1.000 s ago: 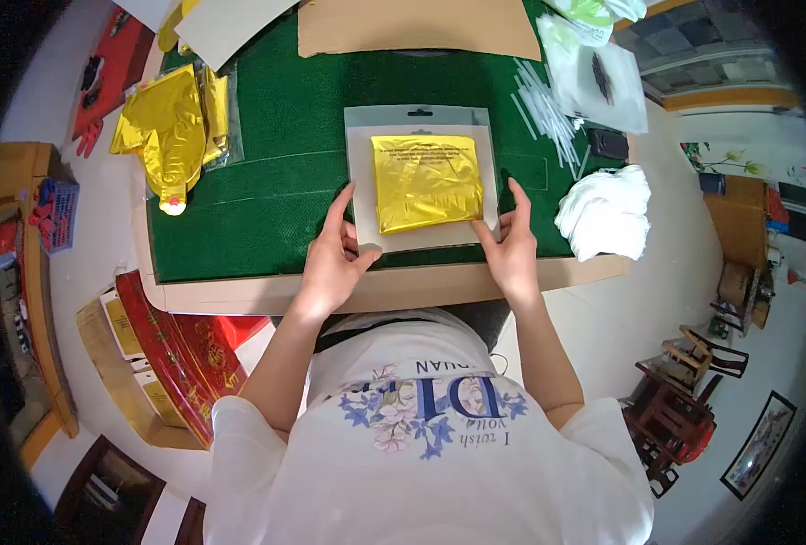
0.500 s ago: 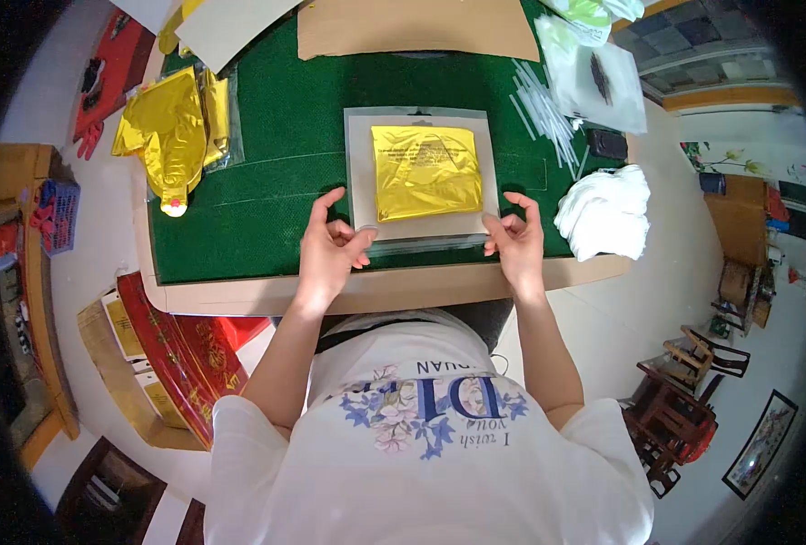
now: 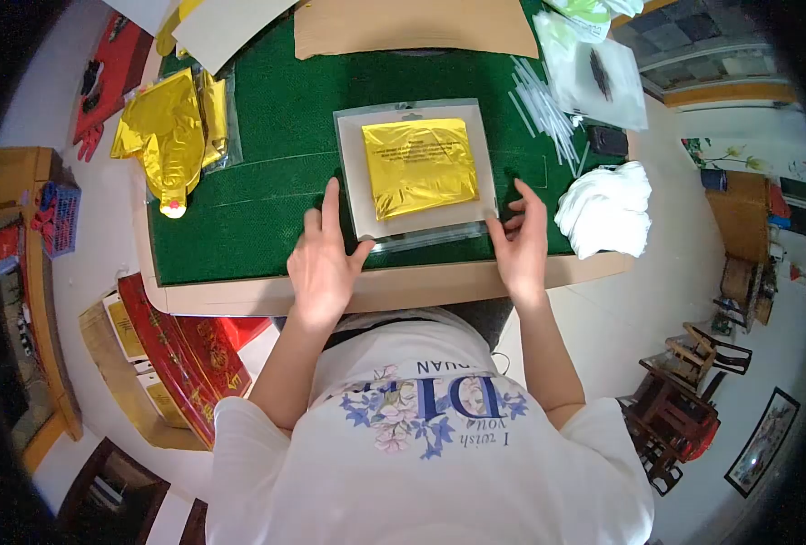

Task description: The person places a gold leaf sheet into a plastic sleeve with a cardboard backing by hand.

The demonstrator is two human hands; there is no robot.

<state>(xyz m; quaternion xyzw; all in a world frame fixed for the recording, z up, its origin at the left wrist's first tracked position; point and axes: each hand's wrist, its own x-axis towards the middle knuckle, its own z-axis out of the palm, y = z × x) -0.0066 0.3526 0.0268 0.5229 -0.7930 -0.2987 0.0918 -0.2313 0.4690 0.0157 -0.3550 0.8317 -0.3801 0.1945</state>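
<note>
A clear plastic bag point(image 3: 425, 238) lies slightly tilted on the green table top, its open-looking lower edge toward me. Inside are a greyish card point(image 3: 359, 173) and a folded gold foil piece point(image 3: 421, 168) with small dark print. My left hand point(image 3: 321, 272) is open at the bag's lower left corner, fingers spread over the green surface and thumb tip close to the corner. At the lower right, my right hand point(image 3: 521, 250) has its thumb against the bag's edge, with its index finger stretched out apart from it.
Gold foil pieces point(image 3: 162, 127) in clear wrapping lie at the left. White sticks point(image 3: 546, 113), a dark box point(image 3: 608, 141) and a white cloth bundle point(image 3: 605, 211) sit at the right. Brown cardboard point(image 3: 412, 29) covers the far edge. A carton point(image 3: 103, 363) stands below left.
The bag has shifted slightly left and away from me and turned a little. My left hand has opened out and moved left, its thumb off the bag; my right hand stays near the right corner.
</note>
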